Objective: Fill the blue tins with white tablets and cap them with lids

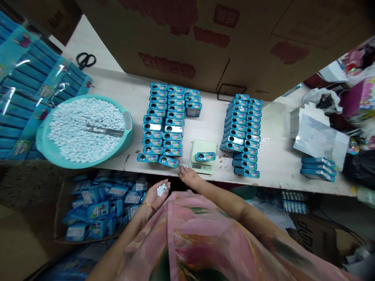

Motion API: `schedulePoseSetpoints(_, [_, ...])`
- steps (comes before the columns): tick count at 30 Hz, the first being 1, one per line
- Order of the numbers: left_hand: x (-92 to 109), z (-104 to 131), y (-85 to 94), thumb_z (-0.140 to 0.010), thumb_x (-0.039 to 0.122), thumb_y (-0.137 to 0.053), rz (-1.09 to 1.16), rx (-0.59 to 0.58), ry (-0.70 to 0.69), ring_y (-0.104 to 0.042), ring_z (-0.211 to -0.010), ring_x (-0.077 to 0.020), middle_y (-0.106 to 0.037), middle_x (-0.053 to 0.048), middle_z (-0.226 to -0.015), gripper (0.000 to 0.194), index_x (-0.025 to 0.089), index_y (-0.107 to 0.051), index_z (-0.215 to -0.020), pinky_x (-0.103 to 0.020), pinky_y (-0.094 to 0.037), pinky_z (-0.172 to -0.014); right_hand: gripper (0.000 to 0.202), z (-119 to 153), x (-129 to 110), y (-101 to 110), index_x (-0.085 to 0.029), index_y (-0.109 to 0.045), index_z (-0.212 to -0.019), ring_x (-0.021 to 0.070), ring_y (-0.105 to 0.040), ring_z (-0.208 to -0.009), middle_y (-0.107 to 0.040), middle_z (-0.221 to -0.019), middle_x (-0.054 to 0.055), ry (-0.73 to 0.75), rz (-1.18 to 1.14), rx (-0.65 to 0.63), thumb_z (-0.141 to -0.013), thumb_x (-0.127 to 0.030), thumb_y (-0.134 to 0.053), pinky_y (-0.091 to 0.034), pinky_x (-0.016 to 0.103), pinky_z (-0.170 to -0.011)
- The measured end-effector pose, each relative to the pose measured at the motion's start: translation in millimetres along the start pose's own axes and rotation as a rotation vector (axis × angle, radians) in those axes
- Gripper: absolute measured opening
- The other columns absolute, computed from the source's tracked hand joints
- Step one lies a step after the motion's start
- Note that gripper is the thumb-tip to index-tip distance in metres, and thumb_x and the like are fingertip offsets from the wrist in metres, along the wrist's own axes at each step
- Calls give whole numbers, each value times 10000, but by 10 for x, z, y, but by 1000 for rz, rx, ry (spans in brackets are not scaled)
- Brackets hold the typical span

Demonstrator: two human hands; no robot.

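My left hand [156, 194], palm up and cupped, holds a small heap of pale mint-like pellets [161, 190] below the table edge. My right hand [190, 177] is at the table's front edge, fingers curled together. Its fingertips are by the corner of a slightly turned blue tin [168, 161]; whether they touch it or hold anything small, I cannot tell. Just right of this hand is a pale kitchen scale [202, 168] with one blue tin [205, 156] lying on it. A turquoise basin [129, 134] full of the same pellets stands at left, a metal scoop-like tool [109, 132] lying in it.
Rows of blue tins [154, 113] stand left of the scale, more tins [240, 125] right. A large cardboard box [187, 43] blocks the back. Black scissors [86, 60] lie behind the basin. Below the table is a carton of blue packs [98, 209]. Three packs [318, 169] lie far right.
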State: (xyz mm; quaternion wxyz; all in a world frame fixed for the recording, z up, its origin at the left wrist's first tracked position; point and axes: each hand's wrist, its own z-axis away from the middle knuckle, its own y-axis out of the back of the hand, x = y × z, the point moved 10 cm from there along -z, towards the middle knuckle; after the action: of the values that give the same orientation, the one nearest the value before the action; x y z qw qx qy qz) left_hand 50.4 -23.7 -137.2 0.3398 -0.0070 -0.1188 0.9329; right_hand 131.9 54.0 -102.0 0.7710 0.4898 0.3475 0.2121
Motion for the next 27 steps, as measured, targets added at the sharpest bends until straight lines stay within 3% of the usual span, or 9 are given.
schedulePoseSetpoints(3, [47, 40, 50, -774, 82, -410, -16, 6, -5, -573, -485, -107, -591, -65, -584, 151, 95, -560, -763, -164, -456, -400, 157, -48, -21, -80, -86, -545, -867, 181, -513, -827, -554, -921, 126, 29, -4, -29, -796, -69, -406, -443, 306, -675])
schedulePoseSetpoints(6, [72, 54, 65, -771, 78, -412, -37, 4, -11, -576, -487, -110, -596, -68, -588, 152, 92, -562, -755, -174, -467, -410, 172, 87, -56, 55, -99, -544, -881, 163, -515, -788, -551, -892, 102, 29, -11, -9, -801, -66, -396, -441, 288, -666])
schedulePoseSetpoints(8, [84, 62, 18, -773, 86, -413, -51, -24, -21, -580, -499, -117, -604, -80, -603, 155, 86, -567, -754, -184, -475, -421, 178, 272, -63, 316, -130, -547, -896, 150, -510, -786, -551, -895, 82, 30, -55, 86, -818, -98, -390, -435, 277, -684])
schedulePoseSetpoints(10, [88, 82, -65, -774, 89, -411, -59, -63, -27, -583, -512, -122, -609, -91, -617, 164, 79, -572, -750, -191, -479, -430, 201, 516, 39, 691, -156, -554, -914, 147, -501, -819, -553, -910, 76, -17, -125, 265, -839, -138, -368, -429, 275, -717])
schedulePoseSetpoints(12, [80, 114, -167, -773, 85, -409, -55, -102, -21, -583, -519, -123, -613, -95, -628, 172, 76, -579, -755, -194, -481, -435, 235, 778, 267, 1054, -163, -557, -939, 153, -487, -879, -550, -940, 85, -129, -178, 460, -847, -146, -342, -420, 287, -766])
schedulePoseSetpoints(14, [65, 152, -279, -771, 87, -411, -45, -142, -14, -583, -525, -125, -614, -97, -636, 175, 73, -584, -759, -200, -484, -442, 252, 959, 521, 1285, -164, -559, -957, 162, -474, -920, -544, -963, 91, -243, -192, 575, -843, -139, -336, -411, 300, -804])
schedulePoseSetpoints(17, [42, 204, -425, -772, 95, -413, -34, -182, -13, -585, -530, -126, -613, -96, -629, 174, 73, -584, -745, -204, -489, -451, 253, 940, 770, 1365, -165, -568, -958, 173, -489, -891, -551, -944, 92, -312, -159, 545, -836, -137, -348, -424, 307, -785])
schedulePoseSetpoints(21, [-2, 250, -546, -772, 99, -414, -8, -205, -8, -587, -539, -125, -613, -87, -621, 169, 91, -580, -742, -202, -492, -457, 248, 730, 862, 1361, -164, -569, -963, 166, -507, -869, -554, -939, 88, -283, -179, 477, -837, -142, -357, -431, 297, -780])
schedulePoseSetpoints(27, [-57, 297, -611, -779, 109, -408, 10, -232, 7, -590, -549, -122, -619, -87, -635, 179, 90, -584, -757, -199, -495, -471, 235, 862, 838, 1610, -175, -555, -982, 137, -511, -912, -553, -957, 69, -231, -337, 633, -846, -172, -364, -431, 261, -805])
